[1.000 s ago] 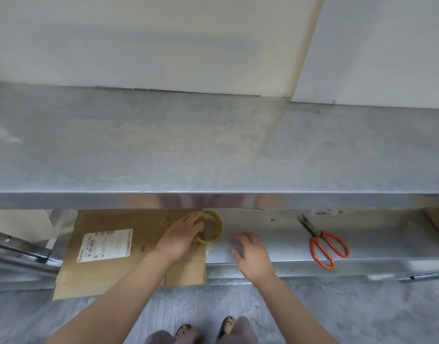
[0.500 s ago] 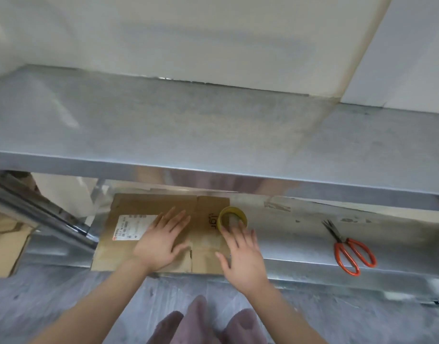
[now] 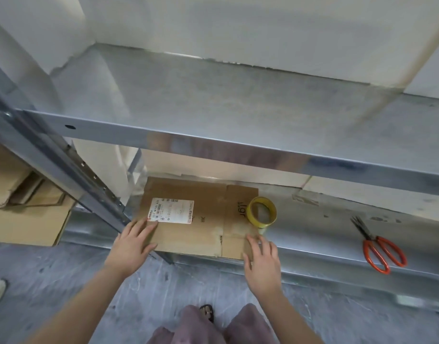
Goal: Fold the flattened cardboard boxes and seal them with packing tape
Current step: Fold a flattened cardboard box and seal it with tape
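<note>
A flattened brown cardboard box [image 3: 203, 219] with a white shipping label lies on the lower metal shelf [image 3: 325, 239]. My left hand [image 3: 135, 242] rests flat on its near left corner, fingers straight. My right hand [image 3: 262, 259] lies flat on its near right corner, fingers spread. A roll of yellowish packing tape [image 3: 261, 211] stands at the box's right edge, just beyond my right fingertips and apart from them.
Orange-handled scissors [image 3: 377, 244] lie on the lower shelf to the right. The upper shelf [image 3: 238, 100] overhangs the box. A slanted metal upright [image 3: 64, 167] crosses at left, with more flattened cardboard [image 3: 27, 207] behind it. My knees and a foot show below.
Both hands slid toward me and apart, from the middle of the box to its near corners. My right hand left the tape roll. The camera came closer and lower.
</note>
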The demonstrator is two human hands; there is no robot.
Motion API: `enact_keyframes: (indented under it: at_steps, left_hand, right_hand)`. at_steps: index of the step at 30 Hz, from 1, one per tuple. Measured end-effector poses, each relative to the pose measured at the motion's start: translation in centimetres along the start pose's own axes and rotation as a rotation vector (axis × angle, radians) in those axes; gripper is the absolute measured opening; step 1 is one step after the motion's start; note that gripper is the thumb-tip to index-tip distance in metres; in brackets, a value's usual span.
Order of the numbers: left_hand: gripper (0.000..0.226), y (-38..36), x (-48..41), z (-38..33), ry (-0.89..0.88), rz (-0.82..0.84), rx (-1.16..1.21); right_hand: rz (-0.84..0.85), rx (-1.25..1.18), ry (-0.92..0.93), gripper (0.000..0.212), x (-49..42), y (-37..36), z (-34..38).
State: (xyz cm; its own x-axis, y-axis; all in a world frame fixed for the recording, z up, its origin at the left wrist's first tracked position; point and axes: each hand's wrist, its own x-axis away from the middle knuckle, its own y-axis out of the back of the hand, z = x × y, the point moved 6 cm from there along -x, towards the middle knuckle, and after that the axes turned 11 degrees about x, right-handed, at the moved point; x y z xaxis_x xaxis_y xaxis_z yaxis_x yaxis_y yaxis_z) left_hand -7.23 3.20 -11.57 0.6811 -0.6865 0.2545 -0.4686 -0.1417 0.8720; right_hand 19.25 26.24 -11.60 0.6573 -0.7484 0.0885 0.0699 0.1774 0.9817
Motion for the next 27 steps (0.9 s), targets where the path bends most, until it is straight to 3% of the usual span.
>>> enact_keyframes:
  at_steps: [4,8,15,20,27]
  left_hand:
    - [0.053,0.9,-0.2,-0.1,0.124,-0.113,0.295]
    - [0.043,1.6,-0.2,0.2,0.2,-0.223,0.313]
    - [0.055,3.2,2.0,0.2,0.354,-0.343,0.672]
    - [0.052,3.0,5.2,0.1,0.414,-0.339,0.832]
    - [0.055,2.6,10.5,-1.5,0.384,-0.384,0.814]
  right_hand:
    - [0.046,-0.254,-0.122,0.035,-0.7,0.7,0.1]
    - [0.068,-0.404,-0.259,0.036,-1.1,0.6,0.2]
    - [0.09,-0.597,-0.417,0.046,-1.6,0.6,-0.9]
    - [0.16,-0.694,-0.401,0.051,-1.3,0.8,-1.1]
    - [0.291,-0.737,-0.253,0.056,1.5,0.2,-3.1]
